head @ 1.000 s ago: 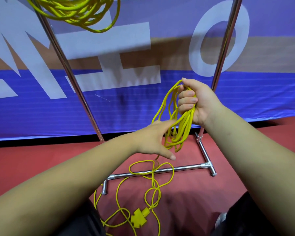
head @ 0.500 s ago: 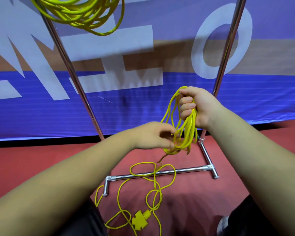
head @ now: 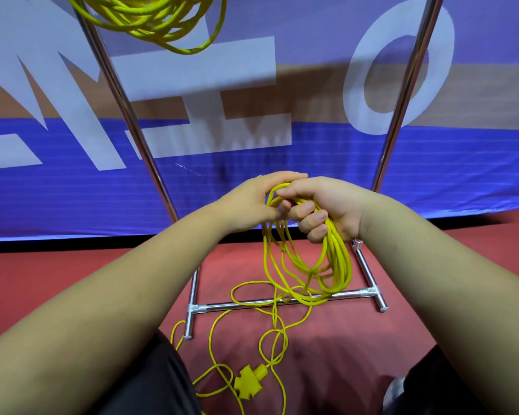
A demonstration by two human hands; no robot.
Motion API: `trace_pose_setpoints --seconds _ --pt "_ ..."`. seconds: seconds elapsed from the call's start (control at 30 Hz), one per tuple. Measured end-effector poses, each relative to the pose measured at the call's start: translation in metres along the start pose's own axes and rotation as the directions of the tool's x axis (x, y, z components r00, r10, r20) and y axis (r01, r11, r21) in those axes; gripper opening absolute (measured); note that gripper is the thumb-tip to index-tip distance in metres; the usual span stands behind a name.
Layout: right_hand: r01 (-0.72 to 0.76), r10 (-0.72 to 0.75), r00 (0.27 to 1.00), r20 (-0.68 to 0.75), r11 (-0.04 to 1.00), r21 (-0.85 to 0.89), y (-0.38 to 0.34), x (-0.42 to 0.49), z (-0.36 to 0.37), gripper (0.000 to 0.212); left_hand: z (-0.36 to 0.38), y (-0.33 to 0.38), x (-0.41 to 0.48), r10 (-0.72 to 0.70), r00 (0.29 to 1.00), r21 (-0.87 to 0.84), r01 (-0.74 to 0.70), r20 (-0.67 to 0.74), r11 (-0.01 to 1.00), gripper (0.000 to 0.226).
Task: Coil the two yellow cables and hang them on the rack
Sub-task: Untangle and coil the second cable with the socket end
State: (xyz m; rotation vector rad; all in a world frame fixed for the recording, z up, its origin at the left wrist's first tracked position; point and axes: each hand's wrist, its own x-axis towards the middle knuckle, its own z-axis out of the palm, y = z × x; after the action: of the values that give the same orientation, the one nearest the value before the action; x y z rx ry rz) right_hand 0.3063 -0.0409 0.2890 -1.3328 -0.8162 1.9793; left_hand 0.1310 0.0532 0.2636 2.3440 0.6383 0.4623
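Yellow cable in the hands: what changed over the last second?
The left hand rose from the lower loops of the coil to its top, where it now pinches a strand beside the right hand. The right hand kept its grip on the coil. The hung coil on the rack and the plug on the floor stayed put.

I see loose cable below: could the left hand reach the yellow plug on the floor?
Probably yes: nothing blocks the way from the left hand down to the plug, though it now pinches the coil at its top.
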Motion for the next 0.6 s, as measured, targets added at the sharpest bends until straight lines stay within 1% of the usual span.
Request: trace_pose_setpoints --seconds 0.07,0.13,0.2,0.27,0.3,0.33,0.4,0.5,0.6 --pt "-0.012 0.013 1.0 0.025 0.999 -0.044 0.001 -0.001 0.003 0.027 -0.003 0.002 0.001 -0.014 1.0 0.01 0.014 -0.008 1.0 0.05" --pt "-0.017 0.019 1.0 0.024 0.997 -0.077 0.002 -0.002 0.004 0.025 -0.005 0.002 0.002 -0.043 0.999 0.003 0.043 0.012 0.999 0.041" --pt "-0.017 0.018 1.0 0.008 0.994 -0.112 0.003 -0.004 0.004 0.023 -0.006 0.002 0.001 -0.046 0.996 -0.005 0.047 0.07 0.999 0.043" --pt "-0.014 0.011 1.0 -0.017 0.988 -0.152 0.004 -0.006 0.004 0.02 -0.006 0.003 0.0 -0.02 0.992 0.021 0.017 0.127 1.0 0.05" --pt "-0.005 -0.001 0.999 -0.036 0.985 -0.17 0.005 -0.007 0.004 0.018 -0.005 0.004 0.0 -0.015 0.989 0.026 0.011 0.144 1.0 0.05" --pt "0.01 -0.021 0.998 -0.058 0.983 -0.186 0.006 -0.007 0.004 0.017 -0.004 0.004 0.0 -0.021 0.988 0.026 0.017 0.151 1.0 0.044" --pt "0.064 -0.087 0.99 -0.107 0.976 -0.209 0.008 -0.006 0.003 0.014 -0.004 0.003 0.002 -0.056 0.988 0.024 0.053 0.145 0.998 0.035" --pt "0.207 -0.248 0.957 -0.151 0.946 -0.249 0.009 -0.004 0.003 0.009 -0.008 0.0 0.006 -0.099 0.989 -0.014 0.101 0.112 0.995 0.036" --pt "0.327 -0.383 0.912 -0.148 0.896 -0.299 0.008 -0.006 0.001 0.013 -0.014 -0.008 0.007 -0.137 0.99 -0.164 0.138 0.019 0.977 0.038"
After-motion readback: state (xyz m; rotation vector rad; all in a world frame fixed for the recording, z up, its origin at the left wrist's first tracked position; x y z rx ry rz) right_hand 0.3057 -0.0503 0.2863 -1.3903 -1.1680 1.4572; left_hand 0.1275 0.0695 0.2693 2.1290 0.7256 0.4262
